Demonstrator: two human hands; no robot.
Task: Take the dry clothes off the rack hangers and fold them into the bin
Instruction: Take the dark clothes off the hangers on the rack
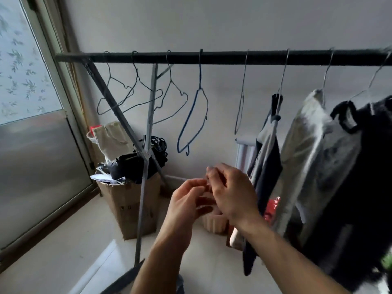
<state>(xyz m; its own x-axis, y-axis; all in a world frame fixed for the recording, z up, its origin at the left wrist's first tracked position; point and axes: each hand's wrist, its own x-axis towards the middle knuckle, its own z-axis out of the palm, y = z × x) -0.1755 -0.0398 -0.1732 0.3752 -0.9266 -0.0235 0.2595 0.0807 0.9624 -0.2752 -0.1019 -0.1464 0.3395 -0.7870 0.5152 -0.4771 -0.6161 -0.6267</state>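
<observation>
Grey wall [212,22] | rack rail [212,57] | 5 bare hangers [193,122] | hands empty

A dark rack bar [212,57] runs across the upper part of the head view. Toward its left end hang bare wire hangers [135,90], then a blue hanger [194,115] and a thin grey hanger [241,98], all empty. Toward the right end hang a dark-and-pale garment [265,162], a pale grey garment [314,153] and a black garment [364,177], close together. Below the bar's middle, both hands are raised with fingers loosely curled and holding nothing: the left hand [186,202] just beside the right hand [231,192], fingertips near each other. On the floor [63,251] by the rack's left leg [146,166] stands a cardboard box [129,209] stuffed with dark items.
</observation>
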